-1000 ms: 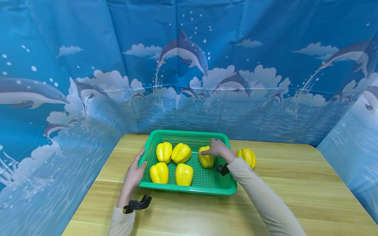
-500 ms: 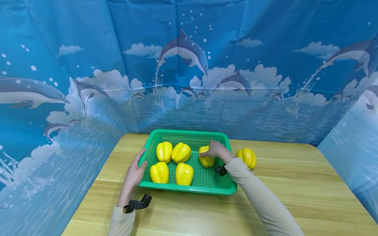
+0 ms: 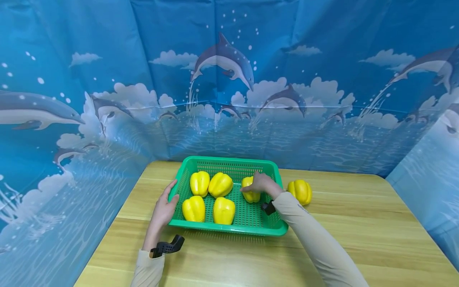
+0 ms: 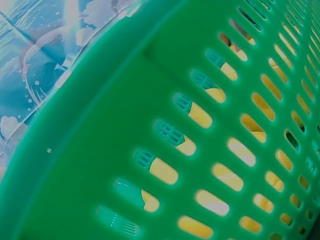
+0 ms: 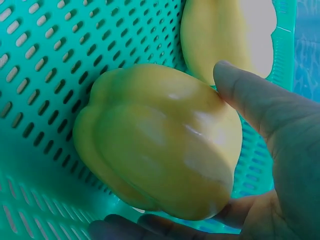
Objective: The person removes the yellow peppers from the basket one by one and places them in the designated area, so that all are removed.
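Note:
A green perforated plastic basket [image 3: 229, 229] holds several yellow bell peppers. Inside its right part, my right hand [image 3: 264, 184] grips one yellow bell pepper [image 3: 252, 197]. In the right wrist view the thumb [image 5: 245, 90] lies along one side of this bell pepper, and the other fingers [image 5: 150, 229] pass along the opposite side. My left hand [image 3: 163, 210] rests at the basket's left side with its fingers extended along the rim and the thumb spread apart. The left wrist view shows the basket wall [image 4: 125, 110] with yellow through its slots; no hand appears there.
Four-sided basket space to the left holds further bell peppers [image 3: 220, 185], two of them nearer the front rim. Another yellow bell pepper [image 3: 300, 192] lies on the wooden table [image 3: 358, 223], right of the basket. A blue dolphin-print curtain [image 3: 229, 131] hangs behind.
My right hand has come down slightly and closed in around the bell pepper at the basket's right. The left hand keeps its place at the basket's side.

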`<state>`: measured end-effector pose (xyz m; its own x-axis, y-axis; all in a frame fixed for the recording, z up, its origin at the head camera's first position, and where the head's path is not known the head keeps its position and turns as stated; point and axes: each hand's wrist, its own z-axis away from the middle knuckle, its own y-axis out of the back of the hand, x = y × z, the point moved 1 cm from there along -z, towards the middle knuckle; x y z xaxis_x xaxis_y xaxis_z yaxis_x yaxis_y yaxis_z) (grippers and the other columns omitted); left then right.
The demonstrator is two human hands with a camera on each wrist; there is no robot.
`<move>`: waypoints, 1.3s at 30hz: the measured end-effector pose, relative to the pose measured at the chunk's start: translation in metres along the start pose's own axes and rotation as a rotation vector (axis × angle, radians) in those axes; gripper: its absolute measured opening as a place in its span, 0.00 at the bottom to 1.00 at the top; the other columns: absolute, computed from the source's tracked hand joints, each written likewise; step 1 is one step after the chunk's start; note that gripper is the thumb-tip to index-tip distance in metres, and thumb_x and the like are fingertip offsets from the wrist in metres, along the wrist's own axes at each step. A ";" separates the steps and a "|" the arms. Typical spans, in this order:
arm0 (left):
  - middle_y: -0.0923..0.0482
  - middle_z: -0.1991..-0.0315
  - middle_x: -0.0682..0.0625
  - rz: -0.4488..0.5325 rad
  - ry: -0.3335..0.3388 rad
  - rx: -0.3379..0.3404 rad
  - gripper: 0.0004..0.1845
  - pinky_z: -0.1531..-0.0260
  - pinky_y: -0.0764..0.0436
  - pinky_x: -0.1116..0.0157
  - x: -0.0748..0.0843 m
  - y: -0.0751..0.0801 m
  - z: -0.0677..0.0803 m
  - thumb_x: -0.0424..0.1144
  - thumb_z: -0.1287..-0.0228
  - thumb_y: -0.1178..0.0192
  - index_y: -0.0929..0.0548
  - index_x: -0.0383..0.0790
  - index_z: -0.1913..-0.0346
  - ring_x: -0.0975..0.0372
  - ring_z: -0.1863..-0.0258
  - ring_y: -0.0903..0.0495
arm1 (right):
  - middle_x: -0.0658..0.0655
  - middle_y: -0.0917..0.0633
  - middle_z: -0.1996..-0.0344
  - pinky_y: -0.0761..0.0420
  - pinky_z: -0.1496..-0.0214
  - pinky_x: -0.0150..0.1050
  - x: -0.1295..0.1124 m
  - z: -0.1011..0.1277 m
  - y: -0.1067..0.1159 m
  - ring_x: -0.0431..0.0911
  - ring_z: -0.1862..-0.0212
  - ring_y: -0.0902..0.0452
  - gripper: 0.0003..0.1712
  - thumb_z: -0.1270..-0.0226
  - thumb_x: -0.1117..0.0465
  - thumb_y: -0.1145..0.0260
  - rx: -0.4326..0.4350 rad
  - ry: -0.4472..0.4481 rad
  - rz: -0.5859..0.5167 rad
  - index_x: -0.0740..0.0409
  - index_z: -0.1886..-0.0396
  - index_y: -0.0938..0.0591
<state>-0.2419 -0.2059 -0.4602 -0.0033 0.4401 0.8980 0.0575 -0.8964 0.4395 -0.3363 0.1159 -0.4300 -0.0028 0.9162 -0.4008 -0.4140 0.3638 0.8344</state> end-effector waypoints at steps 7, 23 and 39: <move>0.50 0.27 0.40 -0.003 0.006 0.005 0.28 0.48 0.34 0.41 -0.001 0.000 0.000 0.37 0.25 0.56 0.45 0.52 0.26 0.40 0.44 0.32 | 0.73 0.41 0.33 0.32 0.41 0.55 0.000 -0.001 -0.001 0.64 0.36 0.38 0.58 0.39 0.40 0.36 -0.002 -0.008 -0.026 0.73 0.28 0.53; 0.50 0.27 0.40 0.012 0.010 -0.001 0.28 0.41 0.42 0.40 0.000 0.000 -0.001 0.37 0.25 0.56 0.45 0.52 0.26 0.43 0.32 0.46 | 0.77 0.36 0.38 0.27 0.48 0.53 0.005 -0.002 -0.004 0.63 0.44 0.31 0.62 0.41 0.40 0.34 0.035 -0.003 -0.107 0.76 0.29 0.59; 0.49 0.28 0.39 0.001 0.012 0.010 0.28 0.53 0.31 0.43 0.002 0.000 0.001 0.38 0.25 0.55 0.45 0.52 0.26 0.38 0.47 0.33 | 0.77 0.37 0.40 0.29 0.47 0.55 0.011 -0.005 -0.007 0.64 0.42 0.35 0.61 0.44 0.42 0.31 0.064 0.035 -0.218 0.73 0.30 0.55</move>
<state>-0.2411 -0.2048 -0.4589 -0.0148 0.4387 0.8985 0.0677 -0.8961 0.4387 -0.3380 0.1228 -0.4421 0.0487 0.8090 -0.5858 -0.3492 0.5633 0.7488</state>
